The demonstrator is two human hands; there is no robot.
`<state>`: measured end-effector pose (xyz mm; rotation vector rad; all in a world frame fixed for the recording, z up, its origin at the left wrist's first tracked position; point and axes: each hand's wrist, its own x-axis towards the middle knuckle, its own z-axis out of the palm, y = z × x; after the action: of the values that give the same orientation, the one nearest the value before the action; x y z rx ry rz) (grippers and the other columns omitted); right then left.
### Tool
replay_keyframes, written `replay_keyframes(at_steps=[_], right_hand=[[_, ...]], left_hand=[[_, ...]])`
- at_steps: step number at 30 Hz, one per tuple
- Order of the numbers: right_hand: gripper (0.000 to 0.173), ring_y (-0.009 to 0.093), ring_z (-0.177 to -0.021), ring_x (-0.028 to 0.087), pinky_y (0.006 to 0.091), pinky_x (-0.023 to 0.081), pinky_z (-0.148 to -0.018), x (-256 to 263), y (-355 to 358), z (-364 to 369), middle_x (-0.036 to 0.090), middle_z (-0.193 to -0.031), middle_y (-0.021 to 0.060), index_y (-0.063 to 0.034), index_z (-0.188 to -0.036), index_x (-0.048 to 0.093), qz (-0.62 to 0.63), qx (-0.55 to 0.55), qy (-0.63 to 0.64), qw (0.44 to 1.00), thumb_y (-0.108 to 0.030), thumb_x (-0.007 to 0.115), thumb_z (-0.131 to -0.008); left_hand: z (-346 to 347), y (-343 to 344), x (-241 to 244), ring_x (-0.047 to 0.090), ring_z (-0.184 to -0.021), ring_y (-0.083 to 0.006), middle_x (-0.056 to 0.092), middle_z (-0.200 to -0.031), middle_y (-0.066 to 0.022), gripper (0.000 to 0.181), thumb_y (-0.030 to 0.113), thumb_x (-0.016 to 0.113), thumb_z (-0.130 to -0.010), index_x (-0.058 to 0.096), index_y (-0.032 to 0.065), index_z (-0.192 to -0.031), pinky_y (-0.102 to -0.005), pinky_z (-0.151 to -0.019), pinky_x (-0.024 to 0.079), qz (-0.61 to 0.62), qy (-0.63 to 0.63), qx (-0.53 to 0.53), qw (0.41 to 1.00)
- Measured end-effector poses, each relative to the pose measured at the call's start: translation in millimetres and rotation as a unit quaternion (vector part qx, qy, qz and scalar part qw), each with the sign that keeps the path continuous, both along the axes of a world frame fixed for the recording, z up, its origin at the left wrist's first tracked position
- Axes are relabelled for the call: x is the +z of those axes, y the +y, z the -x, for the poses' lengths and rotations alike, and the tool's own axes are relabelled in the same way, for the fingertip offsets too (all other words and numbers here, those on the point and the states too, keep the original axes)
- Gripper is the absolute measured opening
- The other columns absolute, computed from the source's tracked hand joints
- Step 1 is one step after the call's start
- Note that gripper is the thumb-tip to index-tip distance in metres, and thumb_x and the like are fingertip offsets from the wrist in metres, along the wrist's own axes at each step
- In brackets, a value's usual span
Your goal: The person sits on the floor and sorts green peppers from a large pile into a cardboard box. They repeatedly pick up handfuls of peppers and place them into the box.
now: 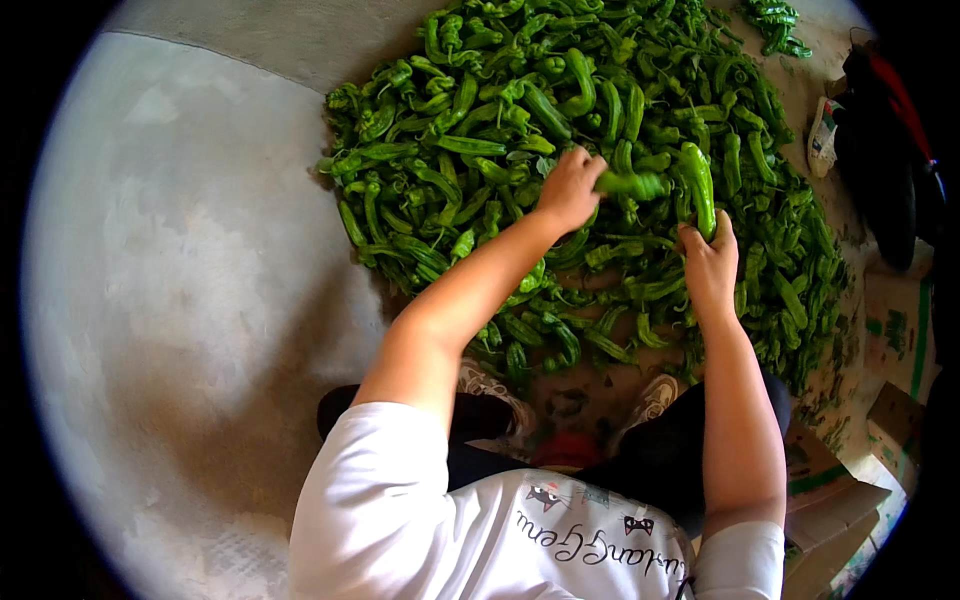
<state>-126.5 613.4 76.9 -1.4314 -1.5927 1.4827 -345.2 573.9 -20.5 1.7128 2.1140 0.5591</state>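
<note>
A large heap of green peppers (480,146) lies on the floor in front of me. Over its middle, my left hand (574,187) grips one end of a green pepper (636,185), which is blurred and points to the right. My right hand (709,251), over the right part of the heap, is closed around the lower end of a glossy light green pepper (697,184) that stands up from the fingers. The two peppers are close to each other. Leaves lie among the peppers near my left hand.
Concrete floor (187,225) stretches to the left. Cardboard boxes (832,495) stand at the lower right, with flattened cardboard (892,322) above them. Another person's shoe (823,139) and dark-clad leg are at the right edge. A small pile of peppers (776,26) lies at the top right.
</note>
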Motion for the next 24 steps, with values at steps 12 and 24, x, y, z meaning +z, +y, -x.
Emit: replay_keyframes(at_steps=[12, 24], right_hand=[[0.041, 0.015, -0.08, 0.059, 0.0294, 0.046, -0.073, 13, -6, 7, 0.064, -0.093, 0.008, 0.0026, -0.106, 0.055, 0.204, 0.094, 0.014, 0.974, -0.012, 0.076, -0.074], [0.035, 0.013, -0.081, 0.06, 0.0291, 0.046, -0.075, 27, 5, -4, 0.066, -0.093, 0.0055, 0.0, -0.104, 0.057, 0.111, -0.015, 0.138, 0.984, -0.004, 0.074, -0.073]], left_hand=[[-23, -20, -43, 0.053, -0.101, -0.0376, 0.048, -0.119, -0.0196, 0.059, 0.035, 0.071, -0.081, 0.047, -0.0037, -0.12, -0.041, -0.085, 0.049, 0.125, -0.035, 0.195, 0.972], [-21, -56, 31, 0.061, -0.08, -0.0222, 0.064, -0.091, -0.0099, 0.036, 0.035, 0.048, -0.098, 0.061, 0.0037, -0.109, -0.0376, -0.075, 0.048, -0.04, -0.643, 0.185, 0.742]])
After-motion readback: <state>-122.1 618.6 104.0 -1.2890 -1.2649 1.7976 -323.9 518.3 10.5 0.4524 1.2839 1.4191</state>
